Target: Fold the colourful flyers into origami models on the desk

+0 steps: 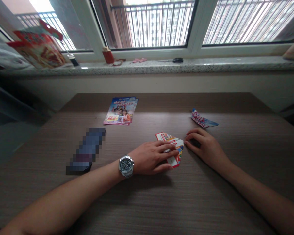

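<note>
Folded leaflet [173, 150], print unreadable, lies pressed under left hand [152, 157] flat fingers; right hand [205, 147] fingertips pinch its corner.

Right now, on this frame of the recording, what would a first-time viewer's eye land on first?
Both bare hands meet at the centre of the brown wood-grain table: the left hand, with a silver wristwatch, presses flat on a colourful folded paper leaflet, while the right hand pinches its right-hand corner. A stack of blue printed flyers lies farther back, and a small folded paper piece sits behind the right hand.
</note>
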A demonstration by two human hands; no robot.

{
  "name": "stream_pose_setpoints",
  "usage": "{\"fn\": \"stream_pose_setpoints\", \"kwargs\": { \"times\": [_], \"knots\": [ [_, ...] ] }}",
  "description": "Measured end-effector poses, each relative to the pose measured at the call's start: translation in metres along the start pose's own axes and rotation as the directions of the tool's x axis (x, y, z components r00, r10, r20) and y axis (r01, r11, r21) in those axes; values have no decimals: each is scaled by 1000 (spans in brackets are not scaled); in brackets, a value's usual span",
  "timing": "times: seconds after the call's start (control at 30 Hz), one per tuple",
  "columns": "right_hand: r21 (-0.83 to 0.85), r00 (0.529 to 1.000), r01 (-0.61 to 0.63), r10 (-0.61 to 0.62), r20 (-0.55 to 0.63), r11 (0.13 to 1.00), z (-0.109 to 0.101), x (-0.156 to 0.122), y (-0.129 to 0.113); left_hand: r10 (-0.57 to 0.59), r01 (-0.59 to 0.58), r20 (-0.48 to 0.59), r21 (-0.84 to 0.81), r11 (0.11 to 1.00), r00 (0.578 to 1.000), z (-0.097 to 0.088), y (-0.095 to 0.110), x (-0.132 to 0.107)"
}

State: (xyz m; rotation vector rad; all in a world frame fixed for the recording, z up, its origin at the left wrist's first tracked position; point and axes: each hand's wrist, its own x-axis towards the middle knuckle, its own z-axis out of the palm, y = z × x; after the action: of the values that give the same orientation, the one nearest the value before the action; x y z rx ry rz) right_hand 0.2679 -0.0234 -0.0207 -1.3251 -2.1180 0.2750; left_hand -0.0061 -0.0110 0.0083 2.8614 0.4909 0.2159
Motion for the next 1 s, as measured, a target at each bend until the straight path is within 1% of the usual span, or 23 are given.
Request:
{"fn": "stream_pose_setpoints", "kwargs": {
  "times": [0.23,0.4,0.57,0.77,1.0],
  "knots": [
    [9,1000,16,-16,18,1000,-1,-1,-2,-9,9,10,16,1000,1000,-1,1,1],
    [11,995,70,-70,70,998,1,-3,-4,-21,20,14,31,999,1000,1,1,0],
    [76,982,108,-118,147,991,2,-7,-14,-10,9,4,15,1000,1000,2,0,0],
    [121,958,165,-189,217,979,-2,-8,-25,4,-4,-19,-7,1000,1000,2,-1,0],
    [168,934,219,-257,249,961,0,-12,-30,-2,1,-11,-5,1000,1000,3,-2,-1]
  ]
}}
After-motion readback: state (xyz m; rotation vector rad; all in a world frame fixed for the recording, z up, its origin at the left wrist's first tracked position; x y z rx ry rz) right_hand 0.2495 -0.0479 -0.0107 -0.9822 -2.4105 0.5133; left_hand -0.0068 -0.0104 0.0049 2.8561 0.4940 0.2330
